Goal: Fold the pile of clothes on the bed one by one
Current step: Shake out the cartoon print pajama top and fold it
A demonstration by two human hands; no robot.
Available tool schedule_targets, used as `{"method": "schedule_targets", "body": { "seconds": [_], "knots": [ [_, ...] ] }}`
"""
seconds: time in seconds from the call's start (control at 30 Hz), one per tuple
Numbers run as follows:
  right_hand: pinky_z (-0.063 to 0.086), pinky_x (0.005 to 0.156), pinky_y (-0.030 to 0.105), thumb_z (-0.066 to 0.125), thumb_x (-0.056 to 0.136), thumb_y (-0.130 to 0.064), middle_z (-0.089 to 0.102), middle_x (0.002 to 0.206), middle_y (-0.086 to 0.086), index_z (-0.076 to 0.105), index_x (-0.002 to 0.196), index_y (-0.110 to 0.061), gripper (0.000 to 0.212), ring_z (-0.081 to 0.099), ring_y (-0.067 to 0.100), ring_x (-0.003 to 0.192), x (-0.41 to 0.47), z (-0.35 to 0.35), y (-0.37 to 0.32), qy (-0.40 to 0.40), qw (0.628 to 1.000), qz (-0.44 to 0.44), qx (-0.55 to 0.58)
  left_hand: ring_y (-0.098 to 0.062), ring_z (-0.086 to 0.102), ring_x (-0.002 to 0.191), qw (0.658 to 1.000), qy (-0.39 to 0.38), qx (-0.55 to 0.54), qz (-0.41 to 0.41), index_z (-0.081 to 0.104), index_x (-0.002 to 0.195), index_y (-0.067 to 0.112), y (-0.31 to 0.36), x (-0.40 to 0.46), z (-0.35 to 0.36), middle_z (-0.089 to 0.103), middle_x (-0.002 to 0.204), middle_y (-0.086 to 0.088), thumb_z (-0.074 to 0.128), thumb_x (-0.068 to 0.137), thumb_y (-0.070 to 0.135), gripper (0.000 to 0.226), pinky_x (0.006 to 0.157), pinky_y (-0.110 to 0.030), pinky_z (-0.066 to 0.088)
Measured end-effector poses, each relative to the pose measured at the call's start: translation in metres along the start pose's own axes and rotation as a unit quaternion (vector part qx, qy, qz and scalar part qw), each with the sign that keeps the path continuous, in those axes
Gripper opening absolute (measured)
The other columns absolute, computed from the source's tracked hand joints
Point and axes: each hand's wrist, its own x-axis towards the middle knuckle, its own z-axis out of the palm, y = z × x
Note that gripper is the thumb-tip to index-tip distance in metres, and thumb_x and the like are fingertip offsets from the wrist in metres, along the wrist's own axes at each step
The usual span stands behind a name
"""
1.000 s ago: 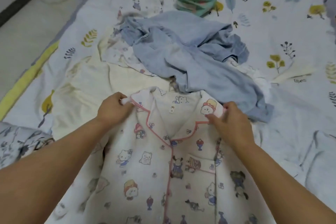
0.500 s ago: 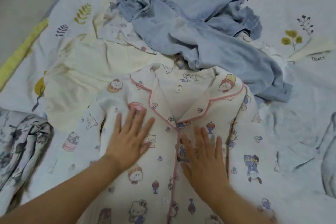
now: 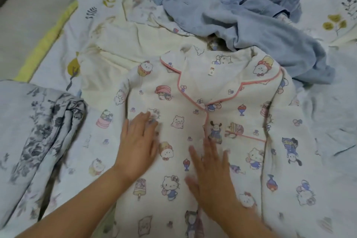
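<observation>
A white pyjama top (image 3: 241, 106) with cartoon prints and pink piping lies face up on the bed, collar away from me. My left hand (image 3: 138, 141) rests flat on its left chest, fingers spread. My right hand (image 3: 210, 172) lies flat on the button line, palm down. Neither hand grips anything. Beyond the collar sits the pile: a crumpled light blue garment (image 3: 241, 13) on top of a cream one (image 3: 139, 44) and a pale printed piece.
A grey-blue floral blanket (image 3: 38, 127) lies bunched at the left. The bed sheet (image 3: 332, 102) with leaf prints spreads to the right. The floor (image 3: 25, 11) shows past the bed's yellow-edged left side.
My hands let go of the top's shoulders, went flat on its front and slid down toward me. The view tilted down, so the pile sits higher in frame.
</observation>
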Motion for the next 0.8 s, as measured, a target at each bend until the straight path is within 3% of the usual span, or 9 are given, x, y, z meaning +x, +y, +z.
{"method": "schedule_targets", "body": {
  "seconds": [0.03,0.1,0.2,0.3,0.37,0.47,0.5,0.63,0.8],
  "knots": [
    [0.032,0.104,0.059,0.052,0.076,-0.052,0.045,0.139,0.022,0.040,0.136,-0.017,0.071,0.042,0.037,0.128,-0.008,0.008,-0.012,-0.014,0.999,-0.035,-0.008,-0.040,0.044,0.121,0.999,0.027,-0.010,-0.018,0.059,0.115,-0.001,-0.007,-0.012,-0.002,0.050,0.126,-0.026,0.045,0.079,0.015,0.042,0.100,-0.059,0.034],
    [0.020,0.107,0.052,0.038,0.080,-0.053,0.050,0.136,0.015,0.051,0.132,-0.022,0.062,0.049,0.034,0.124,-0.020,0.020,-0.025,-0.078,0.996,-0.047,-0.025,-0.044,0.041,0.116,0.994,0.075,-0.019,-0.074,0.056,0.112,-0.006,-0.025,-0.031,-0.002,0.048,0.121,-0.032,0.052,0.078,0.001,0.035,0.097,-0.058,0.037],
    [0.013,0.104,0.046,0.029,0.081,-0.054,0.055,0.134,0.009,0.059,0.126,-0.026,0.061,0.052,0.029,0.123,-0.022,0.031,-0.029,-0.112,0.992,-0.044,-0.033,-0.051,0.036,0.118,0.983,0.055,-0.024,-0.176,0.044,0.121,-0.009,-0.052,-0.047,0.002,0.039,0.126,-0.039,0.058,0.082,0.002,0.043,0.101,-0.059,0.034],
    [0.028,0.105,0.055,0.048,0.081,-0.056,0.056,0.132,0.009,0.061,0.124,-0.025,0.054,0.053,0.029,0.122,-0.019,0.031,-0.031,-0.100,0.993,-0.044,-0.038,-0.047,0.029,0.128,0.949,-0.024,-0.056,-0.309,0.025,0.139,-0.006,-0.072,-0.052,0.006,0.031,0.139,-0.034,0.055,0.090,0.031,0.069,0.106,-0.053,0.028],
    [0.033,0.104,0.055,0.065,0.078,-0.051,0.049,0.139,0.011,0.055,0.130,-0.024,0.060,0.044,0.031,0.129,-0.018,0.029,-0.032,-0.100,0.994,-0.039,-0.027,-0.044,0.037,0.122,0.934,-0.047,-0.042,-0.352,0.028,0.138,-0.002,-0.083,-0.050,0.006,0.042,0.130,-0.030,0.056,0.088,0.042,0.072,0.098,-0.052,0.034],
    [-0.008,0.113,0.047,0.033,0.098,-0.043,-0.002,0.158,0.006,0.011,0.150,-0.025,0.059,-0.007,0.026,0.145,-0.014,0.028,-0.030,-0.128,0.991,-0.048,-0.001,-0.039,0.046,0.109,0.928,-0.071,0.005,-0.365,0.053,0.108,0.003,-0.097,-0.047,-0.002,0.050,0.115,-0.024,0.058,0.087,0.036,0.040,0.088,-0.048,0.040],
    [-0.012,0.113,0.044,0.026,0.100,-0.041,-0.008,0.158,0.003,0.006,0.150,-0.025,0.056,-0.013,0.022,0.144,-0.014,0.029,-0.030,-0.123,0.991,-0.041,0.016,-0.039,0.047,0.106,0.928,-0.082,0.006,-0.364,0.055,0.098,0.003,-0.100,-0.046,-0.006,0.050,0.112,-0.024,0.055,0.089,0.032,0.031,0.086,-0.046,0.041],
    [-0.005,0.116,0.041,0.027,0.100,-0.036,0.001,0.158,0.000,0.017,0.147,-0.024,0.050,-0.006,0.016,0.145,-0.016,0.015,-0.042,-0.104,0.990,0.006,0.091,-0.033,0.054,0.073,0.948,-0.083,-0.082,-0.297,0.049,0.075,0.000,-0.101,-0.042,-0.037,0.058,0.076,-0.021,0.047,0.094,0.017,0.026,0.060,-0.035,0.035],
    [0.018,0.113,0.025,0.040,0.097,-0.038,0.031,0.147,-0.008,0.037,0.137,-0.028,0.042,0.020,0.007,0.138,-0.027,-0.015,-0.065,-0.063,0.954,0.016,0.293,-0.017,0.047,0.057,0.971,-0.009,-0.081,-0.223,0.055,0.072,0.009,-0.063,-0.031,-0.121,0.053,0.060,-0.006,0.064,0.083,0.020,0.018,0.052,-0.029,0.031]
  ]
}}
